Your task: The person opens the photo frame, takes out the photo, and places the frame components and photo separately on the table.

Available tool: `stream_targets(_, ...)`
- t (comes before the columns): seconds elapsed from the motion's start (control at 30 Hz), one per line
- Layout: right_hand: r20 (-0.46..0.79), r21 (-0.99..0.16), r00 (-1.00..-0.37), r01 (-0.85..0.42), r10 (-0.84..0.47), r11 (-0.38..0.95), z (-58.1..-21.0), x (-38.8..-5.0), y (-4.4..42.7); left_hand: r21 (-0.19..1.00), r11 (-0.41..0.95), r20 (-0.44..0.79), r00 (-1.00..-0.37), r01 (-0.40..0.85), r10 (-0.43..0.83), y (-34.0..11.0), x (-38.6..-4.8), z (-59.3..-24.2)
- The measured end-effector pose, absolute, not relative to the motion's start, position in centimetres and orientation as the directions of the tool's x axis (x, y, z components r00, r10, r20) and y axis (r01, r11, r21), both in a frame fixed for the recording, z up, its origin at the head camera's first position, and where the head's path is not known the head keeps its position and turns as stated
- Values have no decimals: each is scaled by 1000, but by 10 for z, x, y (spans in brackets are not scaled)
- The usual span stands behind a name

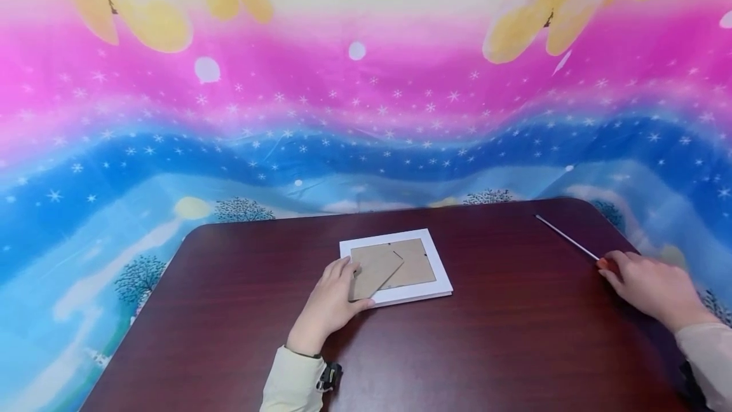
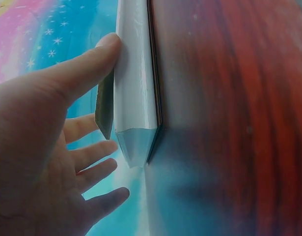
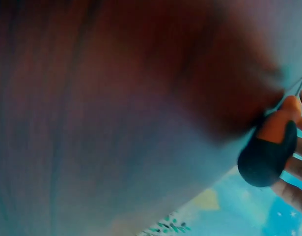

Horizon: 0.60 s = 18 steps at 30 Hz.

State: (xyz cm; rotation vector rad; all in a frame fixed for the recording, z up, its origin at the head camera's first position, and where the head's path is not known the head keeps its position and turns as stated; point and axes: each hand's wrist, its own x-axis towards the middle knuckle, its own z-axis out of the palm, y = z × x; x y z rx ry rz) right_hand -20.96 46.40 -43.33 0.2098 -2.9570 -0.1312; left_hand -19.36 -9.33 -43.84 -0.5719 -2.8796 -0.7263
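A white picture frame (image 1: 443, 275) lies back side up near the middle of the table, its brown backing board bearing a stand flap (image 1: 380, 269). My left hand (image 1: 328, 301) holds the frame's near left corner. In the left wrist view the thumb (image 2: 109, 46) presses on the white side edge, the other fingers beyond it. At the table's right side, my right hand (image 1: 652, 285) grips a screwdriver (image 1: 566, 237) by its handle, the thin metal shaft pointing away to the far left. The right wrist view shows its orange and black handle (image 3: 266, 152) against the fingers.
The dark reddish-brown table (image 1: 246, 336) has rounded far corners. Behind and beside it hangs a colourful printed cloth (image 1: 366, 113) with snowflakes and trees. A dark strap with a buckle (image 1: 330, 376) is on the left wrist.
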Motion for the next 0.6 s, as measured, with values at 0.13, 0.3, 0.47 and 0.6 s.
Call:
stream_targets(0.13, 131, 44, -984, -117, -122, 992, -436, -211, 465, 433, 818, 194, -926, 378, 325, -92, -194, -440)
stream_targets(0.3, 143, -13, -983, -122, -118, 992, -440, -214, 464, 436, 821, 186, -930, 368, 317, -92, -193, -442)
stream_targets(0.47, 110, -49, -990, -97, -91, 994, -438, -214, 464, 442, 826, 169, -936, 351, 308, -93, -193, -441)
stream_targets(0.6, 83, -70, -990, -118, -112, 991, -436, -213, 464, 432, 836, 153, -941, 339, 302, -94, -192, -438)
